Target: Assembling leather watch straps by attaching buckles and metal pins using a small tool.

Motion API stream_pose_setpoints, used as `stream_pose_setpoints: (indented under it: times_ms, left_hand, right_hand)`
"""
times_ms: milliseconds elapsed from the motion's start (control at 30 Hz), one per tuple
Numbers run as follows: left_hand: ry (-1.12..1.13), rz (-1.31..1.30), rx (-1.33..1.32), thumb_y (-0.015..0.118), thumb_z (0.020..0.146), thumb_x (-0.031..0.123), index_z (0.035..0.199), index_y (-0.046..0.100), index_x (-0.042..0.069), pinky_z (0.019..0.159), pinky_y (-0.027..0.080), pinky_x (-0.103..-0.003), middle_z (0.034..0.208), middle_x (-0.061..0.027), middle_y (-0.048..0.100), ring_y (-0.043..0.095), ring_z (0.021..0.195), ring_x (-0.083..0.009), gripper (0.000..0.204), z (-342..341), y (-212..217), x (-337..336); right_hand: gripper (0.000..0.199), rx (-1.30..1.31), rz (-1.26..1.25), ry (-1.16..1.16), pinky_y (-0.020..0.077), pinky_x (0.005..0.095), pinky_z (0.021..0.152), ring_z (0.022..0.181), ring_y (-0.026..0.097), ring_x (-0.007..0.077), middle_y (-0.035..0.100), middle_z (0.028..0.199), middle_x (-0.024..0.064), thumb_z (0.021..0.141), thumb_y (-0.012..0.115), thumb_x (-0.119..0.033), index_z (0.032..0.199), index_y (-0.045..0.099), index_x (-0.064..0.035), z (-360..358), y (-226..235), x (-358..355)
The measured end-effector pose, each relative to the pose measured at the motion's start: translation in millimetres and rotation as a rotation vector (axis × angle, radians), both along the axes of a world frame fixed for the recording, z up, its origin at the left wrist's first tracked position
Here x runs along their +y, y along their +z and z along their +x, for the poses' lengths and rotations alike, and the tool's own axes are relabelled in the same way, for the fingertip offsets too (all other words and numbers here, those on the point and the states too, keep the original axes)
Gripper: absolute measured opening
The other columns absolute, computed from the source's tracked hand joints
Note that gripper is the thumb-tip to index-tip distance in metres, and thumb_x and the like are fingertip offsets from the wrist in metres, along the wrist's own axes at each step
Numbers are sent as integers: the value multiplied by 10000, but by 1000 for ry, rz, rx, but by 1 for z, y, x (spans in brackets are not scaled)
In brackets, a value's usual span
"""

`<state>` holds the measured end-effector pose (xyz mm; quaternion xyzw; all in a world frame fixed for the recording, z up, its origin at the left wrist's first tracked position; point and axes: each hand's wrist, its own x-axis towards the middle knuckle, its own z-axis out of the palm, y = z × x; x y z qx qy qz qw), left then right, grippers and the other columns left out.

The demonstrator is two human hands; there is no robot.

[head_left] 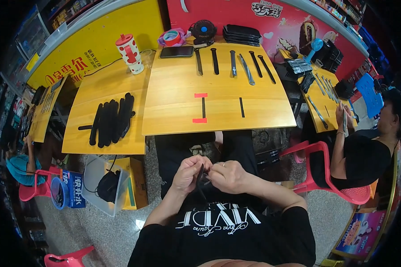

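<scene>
Holding: both hands meet over the lap, at 6 o'clock of the view, on a thin dark strip (201, 177).
Left hand (188, 173): fingers curled shut round the strip's lower part, thumb on top.
Right hand (229, 176): closed in a pinch at the strip's upper end, a ring on one finger; what the fingertips do there is too small to tell.
Strip: narrow, flat, black, standing nearly upright between the two hands. It is probably light and fairly stiff with some flex (the pieces on the table lie straight), smooth enough to slip. It is best taken by its flat faces near each end, not at the middle.
Near table (218, 95): pale wood, at 12 o'clock beyond the knees. Two red tape marks (200, 107) have a short black piece between them, with another short black piece (242, 107) to their right.
Far edge: a row of black strips (231, 62) lies side by side. A dark phone (177, 51) sits at 11, with tape rolls (171, 38), a small black fan (203, 30) and stacked black trays (242, 34) behind.
Left table: a heap of black strips (112, 119) at 10 o'clock, a red-and-white cup (130, 53) beyond.
Floor: grey speckled stone. A clear bin (103, 184) and a yellow box (136, 182) stand at 8.
Room: yellow and red printed walls. A seated person on a red chair (318, 167) works at 3 o'clock at another table.
</scene>
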<state>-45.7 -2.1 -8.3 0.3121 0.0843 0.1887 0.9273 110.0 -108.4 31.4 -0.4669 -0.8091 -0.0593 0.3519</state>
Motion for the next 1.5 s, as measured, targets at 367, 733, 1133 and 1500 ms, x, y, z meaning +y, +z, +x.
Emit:
stream_pose_setpoints:
  times_ms: [367,733,1133,1500]
  left_hand:
    - [84,216,39,731,875,200,797,629,30,839,420,-266,964,-64,587,537,883,-140,213,-2,2,-5]
    - [930,-580,-72,501,1020,172,982,503,-19,595,459,-262,844,-73,513,498,649,-117,195,-102,-8,129]
    - [825,-192,132,526,1018,329,994,591,123,351,264,-215,662,31,485,330,411,-39,217,-194,19,117]
    - [363,-161,189,580,982,169,1189,645,-22,535,399,-186,804,-5,623,528,599,-75,289,-68,-55,21]
  right_hand:
    - [117,-208,-63,-20,459,323,467,565,582,197,525,710,75,725,626,-109,773,547,-36,2,13,-4]
    - [136,-55,-416,320,457,392,476,577,573,275,487,682,111,725,628,-64,764,505,-20,12,36,-34]
    - [34,129,-550,-139,500,327,612,684,636,208,634,753,92,794,700,-11,819,677,-7,57,164,20]
    - [42,-169,505,-413,491,386,554,618,619,317,587,740,111,794,653,-68,829,640,-88,84,124,264]
